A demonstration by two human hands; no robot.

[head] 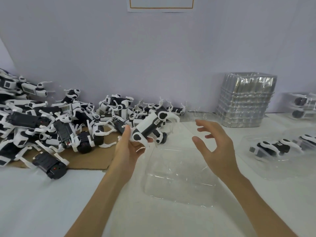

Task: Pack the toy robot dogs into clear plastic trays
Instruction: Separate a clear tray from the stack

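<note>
Currently held: the toy robot dog (148, 129), gripped at its lower end by the left hand (127, 151).
Long axis: slanted up and rightward, above the far-left corner of the empty tray (181, 185).
Right hand (215, 144): spread, nothing held, near the dog's raised end.

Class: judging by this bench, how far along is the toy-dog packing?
Done: packed trays on the right. In hand: the left hand grips one dog near an empty tray; the right hand is open. Remaining: a large pile of dogs and a stack of trays.
</note>
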